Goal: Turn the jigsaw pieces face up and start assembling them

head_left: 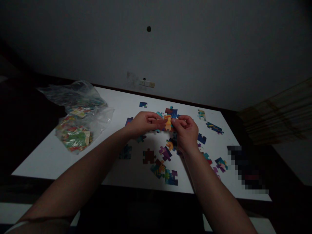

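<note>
Above the middle of the white table, a yellow-orange jigsaw puzzle piece (168,123) is held up between my two hands. My left hand (143,124) reaches in from the left, its fingers closed on the piece's left side. From the right, my right hand (187,130) pinches the other side between thumb and fingers. Just behind lies a brown and blue puzzle piece (172,111). Nearer to me are a dark red piece (148,156), a purple piece (165,153) and a joined green and blue group (171,177). My fingers partly cover the held piece.
Clear plastic bags (78,130) with colourful pieces sit on the table's left side. Several loose pieces, including a long dark blue one (214,127), lie to the right. A pixelated dark object (246,169) is at the right edge. The wall with a socket (147,83) stands behind.
</note>
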Demonstrator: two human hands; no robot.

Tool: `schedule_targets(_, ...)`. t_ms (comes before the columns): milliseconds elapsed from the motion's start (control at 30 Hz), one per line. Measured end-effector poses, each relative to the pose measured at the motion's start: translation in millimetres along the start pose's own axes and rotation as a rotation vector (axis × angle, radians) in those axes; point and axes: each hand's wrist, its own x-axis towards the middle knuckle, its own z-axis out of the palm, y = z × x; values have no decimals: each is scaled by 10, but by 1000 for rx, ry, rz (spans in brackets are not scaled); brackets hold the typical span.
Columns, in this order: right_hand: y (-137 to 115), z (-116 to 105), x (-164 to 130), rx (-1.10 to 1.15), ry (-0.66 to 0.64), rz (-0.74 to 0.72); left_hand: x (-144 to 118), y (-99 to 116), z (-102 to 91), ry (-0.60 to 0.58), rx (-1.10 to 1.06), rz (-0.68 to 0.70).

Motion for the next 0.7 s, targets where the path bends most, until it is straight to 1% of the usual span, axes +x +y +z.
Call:
schedule_targets(200,-13,4,-2,-15,18,12,3,-7,22,-37,8,17)
schedule_targets(333,-23,5,6,0,36,11,12,6,14,6,-2,21)
schedule_targets(433,-18,-5,14,20,24,28,22,1,-2,23,-10,22)
schedule_targets(700,9,3,-2,-30,9,12,40,-73,21,-25,17,-6)
